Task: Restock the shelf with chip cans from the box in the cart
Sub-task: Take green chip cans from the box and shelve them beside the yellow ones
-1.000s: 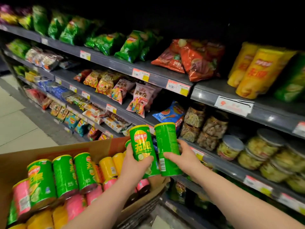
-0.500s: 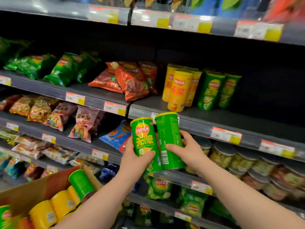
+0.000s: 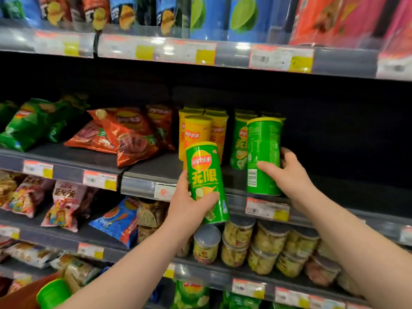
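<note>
While clasping the lower half of the left-hand can [image 3: 206, 175] in the left hand [image 3: 189, 206], holds it upright with a slight lean to the right, logo facing out, in front of the shelf rail [image 3: 142, 184]. Wraps thumb round the near side and fingers round the left side, fully closed on the green tube. Grips the right-hand can [image 3: 263, 152] in the right hand [image 3: 287, 172], thumb laid across the barcode face and fingers curled behind, equally firm. Carries that can higher and further in than the left grip, base level with the front lip of the shelf; cannot tell whether it touches the board. Shows shelved green cans [image 3: 239, 141] just behind and left of the right grip, almost touching the held tube. Shows yellow cans [image 3: 197, 132] directly above and behind the left grip. Places red chip bags [image 3: 124, 134] left of the left grip on the same level. Shows clear snack jars [image 3: 267, 241] one level below both grips, and a price tag [image 3: 267, 208] just under the right grip. Catches a green can lid [image 3: 52, 293] far below the left forearm, beside the box [image 3: 20, 295].
</note>
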The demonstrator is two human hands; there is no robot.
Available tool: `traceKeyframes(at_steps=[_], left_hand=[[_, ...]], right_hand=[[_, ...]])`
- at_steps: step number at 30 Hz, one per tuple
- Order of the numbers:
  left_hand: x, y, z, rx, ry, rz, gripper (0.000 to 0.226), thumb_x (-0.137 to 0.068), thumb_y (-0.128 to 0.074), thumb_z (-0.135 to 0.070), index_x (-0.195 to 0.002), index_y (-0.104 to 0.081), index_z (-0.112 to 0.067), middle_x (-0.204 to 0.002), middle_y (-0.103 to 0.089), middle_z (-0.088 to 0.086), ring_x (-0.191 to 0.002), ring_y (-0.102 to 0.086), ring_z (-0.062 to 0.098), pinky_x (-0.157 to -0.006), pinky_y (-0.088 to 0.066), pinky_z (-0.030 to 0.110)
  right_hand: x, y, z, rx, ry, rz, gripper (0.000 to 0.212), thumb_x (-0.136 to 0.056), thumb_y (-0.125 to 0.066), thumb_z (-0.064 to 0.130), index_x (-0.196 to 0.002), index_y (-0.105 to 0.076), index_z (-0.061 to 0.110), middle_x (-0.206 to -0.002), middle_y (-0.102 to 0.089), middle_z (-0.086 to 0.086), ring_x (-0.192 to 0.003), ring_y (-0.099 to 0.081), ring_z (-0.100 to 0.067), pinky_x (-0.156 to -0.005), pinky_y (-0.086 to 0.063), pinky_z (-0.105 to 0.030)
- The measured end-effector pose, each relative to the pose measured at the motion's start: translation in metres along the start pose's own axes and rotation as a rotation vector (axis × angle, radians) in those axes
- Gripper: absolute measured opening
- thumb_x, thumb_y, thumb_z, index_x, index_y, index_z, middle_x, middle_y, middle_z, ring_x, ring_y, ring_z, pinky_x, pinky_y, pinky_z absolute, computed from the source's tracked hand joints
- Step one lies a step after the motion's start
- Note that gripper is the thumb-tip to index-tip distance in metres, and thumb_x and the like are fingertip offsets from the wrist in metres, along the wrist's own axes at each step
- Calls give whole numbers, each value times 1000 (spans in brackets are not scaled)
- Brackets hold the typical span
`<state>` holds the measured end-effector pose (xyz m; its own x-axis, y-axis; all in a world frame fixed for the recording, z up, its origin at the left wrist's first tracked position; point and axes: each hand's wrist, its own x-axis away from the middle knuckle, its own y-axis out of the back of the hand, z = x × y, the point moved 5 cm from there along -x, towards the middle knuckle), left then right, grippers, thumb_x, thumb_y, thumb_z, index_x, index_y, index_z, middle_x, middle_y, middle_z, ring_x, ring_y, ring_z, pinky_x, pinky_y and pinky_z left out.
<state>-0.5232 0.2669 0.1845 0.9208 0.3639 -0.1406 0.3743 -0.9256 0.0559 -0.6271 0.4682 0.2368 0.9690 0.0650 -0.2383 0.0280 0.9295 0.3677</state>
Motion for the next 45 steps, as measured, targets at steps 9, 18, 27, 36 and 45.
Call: traceKeyframes(at_steps=[9,18,27,36,45], left_hand=[[-15,-17,-9,-3,-41,5,66,-81,-70,-13,-125,-33,-46,-99,-63,-18,-87,-63,0,-73,-50,21],[-22,-25,-9,11,-24,32,56,-81,-70,-11,-96,-39,-56,-93,-65,-19,-83,-67,2,-75,-53,24],[-25,-33,-13,21,-27,56,63,-82,-70,-11,-109,-30,-52,-101,-60,-21,-93,-63,3,-75,-50,22],[-25,-40,-15,-9,-38,65,66,-81,-70,-13,-118,-28,-49,-105,-60,-17,-93,-65,5,-71,-50,19],[-27,-41,-16,-5,-39,65,65,-82,-69,-12,-115,-27,-50,-102,-57,-21,-91,-63,1,-66,-48,14]], right_hand=[[-64,14,-31,76,-95,-67,68,-75,-78,22,-131,-41,13,-127,-55,-10,-112,-56,-28,-88,-46,-35],[-91,7,-49,45,-107,14,76,-77,-74,14,-138,-29,14,-129,-48,-10,-114,-49,-25,-99,-42,-41],[-93,14,-60,211,-120,65,83,-75,-77,18,-140,-27,10,-132,-46,-13,-117,-48,-25,-96,-41,-34],[-98,15,-65,226,-117,114,73,-78,-73,14,-135,-28,8,-129,-49,-12,-112,-49,-23,-97,-42,-35],[-108,11,-65,261,-79,9,65,-70,-83,22,-121,-44,13,-122,-59,-10,-111,-58,-28,-95,-47,-43]])
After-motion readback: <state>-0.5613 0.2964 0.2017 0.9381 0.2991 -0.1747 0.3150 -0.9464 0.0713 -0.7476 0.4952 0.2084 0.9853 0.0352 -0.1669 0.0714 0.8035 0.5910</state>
